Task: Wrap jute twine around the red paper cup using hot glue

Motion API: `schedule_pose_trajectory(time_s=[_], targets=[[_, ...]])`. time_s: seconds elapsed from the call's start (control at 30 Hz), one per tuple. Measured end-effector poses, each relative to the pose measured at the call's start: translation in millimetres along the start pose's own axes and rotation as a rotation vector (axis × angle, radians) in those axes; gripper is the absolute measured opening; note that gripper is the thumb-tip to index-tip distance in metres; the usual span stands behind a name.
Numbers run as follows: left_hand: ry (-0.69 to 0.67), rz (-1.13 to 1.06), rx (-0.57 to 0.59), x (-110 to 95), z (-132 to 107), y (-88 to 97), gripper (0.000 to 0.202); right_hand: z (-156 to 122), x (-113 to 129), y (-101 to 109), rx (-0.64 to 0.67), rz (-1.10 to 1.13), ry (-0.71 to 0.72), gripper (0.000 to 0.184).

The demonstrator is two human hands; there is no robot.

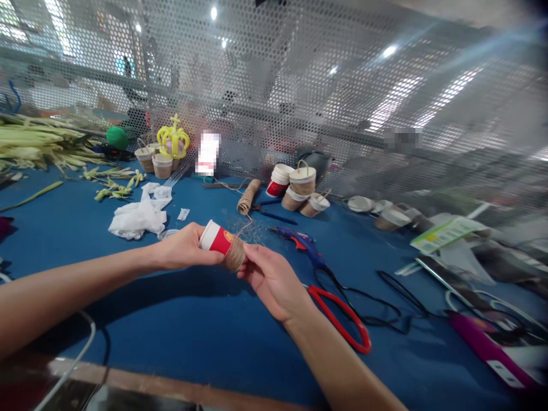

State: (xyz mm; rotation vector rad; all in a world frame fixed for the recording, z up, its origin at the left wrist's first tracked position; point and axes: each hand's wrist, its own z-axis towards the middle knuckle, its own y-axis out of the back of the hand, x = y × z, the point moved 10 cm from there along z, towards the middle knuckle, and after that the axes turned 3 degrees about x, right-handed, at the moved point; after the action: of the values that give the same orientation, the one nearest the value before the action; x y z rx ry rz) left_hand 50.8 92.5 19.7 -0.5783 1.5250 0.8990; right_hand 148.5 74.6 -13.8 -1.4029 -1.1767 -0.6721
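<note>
A red and white paper cup [217,239] lies tilted on its side in the air, with my left hand [182,246] closed round its rim end. Brown twine [235,254] is wound about the cup's lower part. My right hand [272,279] presses its thumb and fingers together on the twine at the cup's base. From there a loose strand runs back to a roll of twine [249,197] on the table. The fingertips under the cup are partly hidden.
On the blue table [205,337], a blue glue gun [299,242], red-handled scissors [342,319] and black pliers [276,214] lie to the right. Twine-wrapped cups [303,181] stand behind. A crumpled white plastic bag [139,217] lies left; a perforated metal screen [257,85] closes the back.
</note>
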Motion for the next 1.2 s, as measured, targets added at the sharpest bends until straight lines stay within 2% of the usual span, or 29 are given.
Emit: schedule_pose_trajectory(time_s=[0.17, 0.53, 0.67, 0.77, 0.83, 1.07, 1.13, 1.2], targets=[[0.029, -0.034, 0.034, 7.6, 0.1, -3.9, 0.007, -0.7, 0.8, 4.0, -0.036, -0.082, 0.001, 0.023], [0.033, -0.061, 0.008, 13.7, 0.8, -4.6, 0.011, -0.9, 3.6, 6.2, -0.067, -0.171, 0.015, 0.022], [0.043, -0.132, 0.064, 14.0, 2.3, -6.8, 0.018, -1.5, 10.2, 5.6, -0.056, -0.246, 0.061, 0.022], [0.029, -0.263, 0.121, 11.1, 2.8, -9.5, 0.026, -5.4, 24.1, 4.4, -0.073, -0.429, 0.164, 0.023], [0.038, -0.352, 0.106, 11.0, 3.0, -7.3, 0.027, -10.6, 35.3, -1.1, -0.07, -0.626, 0.256, 0.02], [0.152, -0.631, 0.046, 13.1, 1.7, -3.8, 0.021, -34.2, 57.5, -40.5, 0.059, -1.211, 0.588, 0.012], [0.191, -0.664, 0.031, 16.6, 1.6, -4.0, 0.02, -36.7, 54.6, -50.1, 0.148, -1.317, 0.617, 0.013], [0.224, -0.645, -0.001, 22.9, 1.2, -2.9, 0.019, -34.2, 49.7, -51.2, 0.222, -1.351, 0.566, 0.012]])
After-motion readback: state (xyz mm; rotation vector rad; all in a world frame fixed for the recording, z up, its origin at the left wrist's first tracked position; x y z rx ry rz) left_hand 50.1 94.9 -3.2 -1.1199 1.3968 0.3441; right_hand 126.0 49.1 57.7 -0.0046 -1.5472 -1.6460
